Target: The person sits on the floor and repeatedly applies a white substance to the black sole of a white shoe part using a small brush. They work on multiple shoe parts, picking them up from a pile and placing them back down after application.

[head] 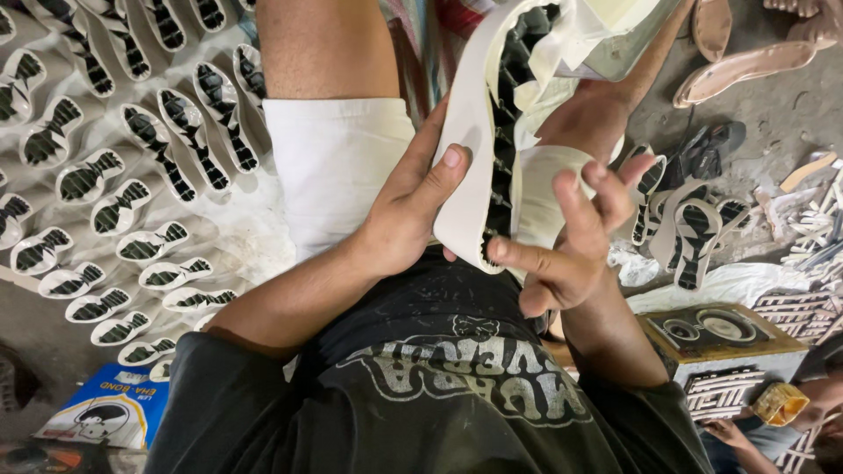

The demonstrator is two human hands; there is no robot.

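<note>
Sole first: the cream-white shoe sole with the black ribbed tread strip down its middle point(492, 132) stands on edge over your lap, its lower tip down by your belly and its upper end rising toward the top of the view, where a loose pale sheet or upper, hard to tell which, folds off it. You can judge it as light and springy, a moulded rubber or foam piece that bends along its length but keeps its outline, so it should tolerate a firm squeeze without damage; the smooth cream flank may be a little slick, while the ribbed black strip gives better purchase. Your left hand point(413, 206) wraps the cream side from the left, palm against it and thumb pressed over the rim, so that hand is closed in a grip on the sole. Your right hand point(562, 241) sits just to the right of the lower tip, fingers spread and half curled, with the forefinger tip touching the edge near the tread; it is open rather than clamped. Best hold, as it looks, is across the narrow waist with thumb on one flank and fingers on the other. Rows of matching cream-and-black soles point(132, 175) lie spread on the floor to your left, well apart from both hands
</note>
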